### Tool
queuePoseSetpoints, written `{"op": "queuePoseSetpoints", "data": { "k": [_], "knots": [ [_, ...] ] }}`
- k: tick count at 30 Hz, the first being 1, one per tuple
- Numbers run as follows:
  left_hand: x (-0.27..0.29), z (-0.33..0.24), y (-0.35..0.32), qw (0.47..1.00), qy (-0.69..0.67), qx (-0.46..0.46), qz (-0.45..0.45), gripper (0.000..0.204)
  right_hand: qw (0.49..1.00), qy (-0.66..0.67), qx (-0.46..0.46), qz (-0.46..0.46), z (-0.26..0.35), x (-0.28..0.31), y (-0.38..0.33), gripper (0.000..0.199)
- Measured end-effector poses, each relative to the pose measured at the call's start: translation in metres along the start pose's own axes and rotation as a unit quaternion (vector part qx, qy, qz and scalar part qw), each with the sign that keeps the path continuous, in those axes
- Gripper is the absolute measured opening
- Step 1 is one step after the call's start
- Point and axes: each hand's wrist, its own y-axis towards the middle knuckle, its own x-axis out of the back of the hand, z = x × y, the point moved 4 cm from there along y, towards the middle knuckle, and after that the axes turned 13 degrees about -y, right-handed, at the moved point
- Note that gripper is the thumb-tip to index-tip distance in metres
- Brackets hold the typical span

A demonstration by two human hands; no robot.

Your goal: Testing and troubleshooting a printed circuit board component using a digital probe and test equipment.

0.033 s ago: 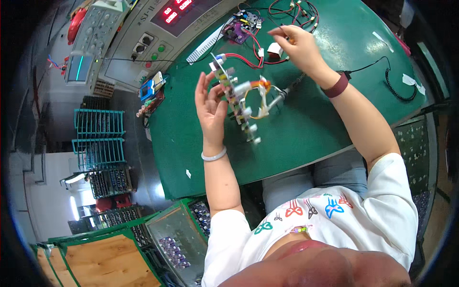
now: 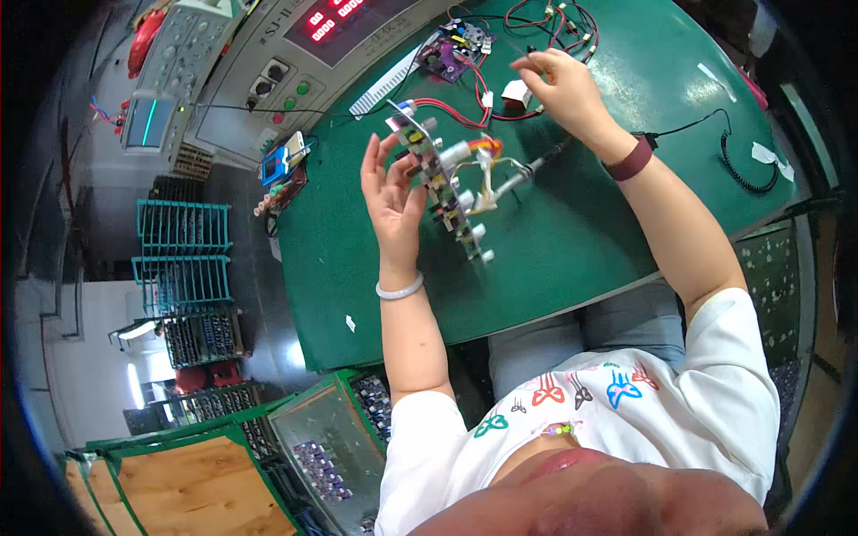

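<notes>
My left hand (image 2: 393,192) holds a circuit board (image 2: 438,179) on edge above the green table, its thumb and fingers closed on the board's left side. White, yellow and dark components stud the board. Coloured wires (image 2: 487,170) come off its right side, near a grey rod-like piece (image 2: 527,174) that I cannot identify. Farther right and higher up, my right hand (image 2: 565,89) is pinched at the fingertips; a small dark bit shows there, too small to name. Under that hand lie a small white block (image 2: 516,94) and red leads (image 2: 469,116).
A purple circuit board (image 2: 440,58) lies at the table's far side beside a white striped strip (image 2: 386,85). Behind stands a grey test instrument (image 2: 268,67) with knobs and red digits. An oscilloscope (image 2: 147,116), a blue meter (image 2: 279,165) and a coiled black cord (image 2: 742,161) flank the table (image 2: 572,241).
The held circuit board has tilted slightly, its lower end shifting right. My right hand has moved a little to the right. My left hand stays nearly in place.
</notes>
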Motion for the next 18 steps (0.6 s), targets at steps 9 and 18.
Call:
{"op": "queuePoseSetpoints", "data": {
  "k": [9, 18],
  "knots": [
    [0.033, 0.002, -0.001, 0.981, 0.145, -0.108, -0.075, 0.108, 0.961, -0.232, 0.061, 0.134, 0.009, -0.03, -0.006, 0.028],
    [0.029, -0.005, -0.002, 0.951, 0.242, -0.167, -0.098, 0.103, 0.953, -0.259, 0.099, 0.121, 0.008, -0.03, -0.001, 0.02]
  ]
}}
